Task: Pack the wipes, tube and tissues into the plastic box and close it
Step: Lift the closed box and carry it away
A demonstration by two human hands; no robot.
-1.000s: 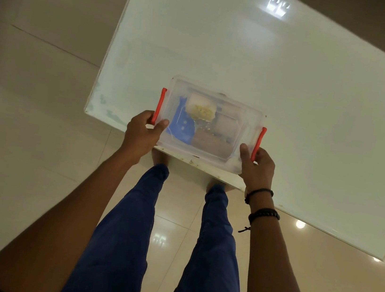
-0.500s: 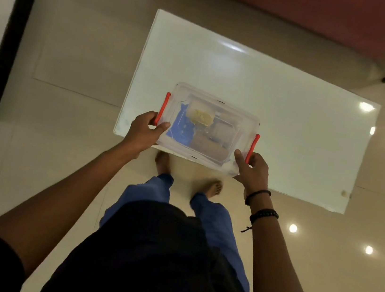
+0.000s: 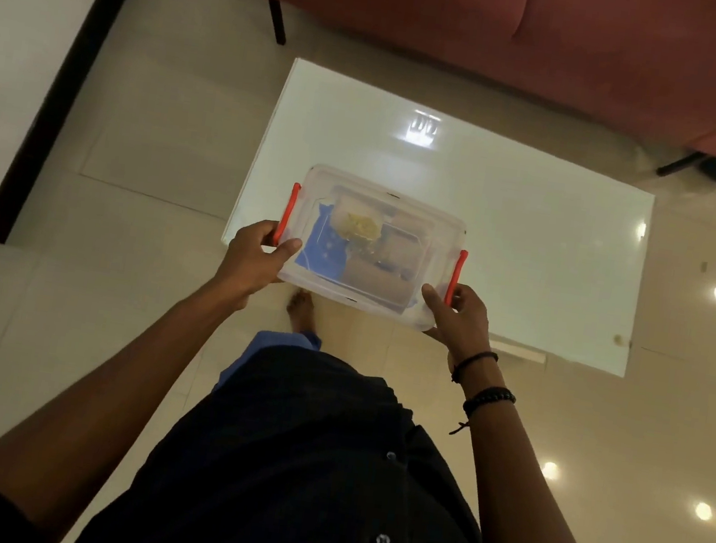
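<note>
the plastic box point(image 3: 373, 246) is held over the near edge of the white table point(image 3: 511, 247), lid on, both red latches point(image 3: 288, 214) upright against its short ends. the left hand point(image 3: 252, 258) grasps the box's left end, thumb on the lid beside the latch. the right hand point(image 3: 460, 315) grasps the near right corner, thumb on the lid. through the cloudy lid a blue pack point(image 3: 325, 248), a yellowish item point(image 3: 358, 224) and a tan pack point(image 3: 375, 280) show; which is which is hard to tell. a red sofa point(image 3: 518, 31) stands beyond the table.
</note>
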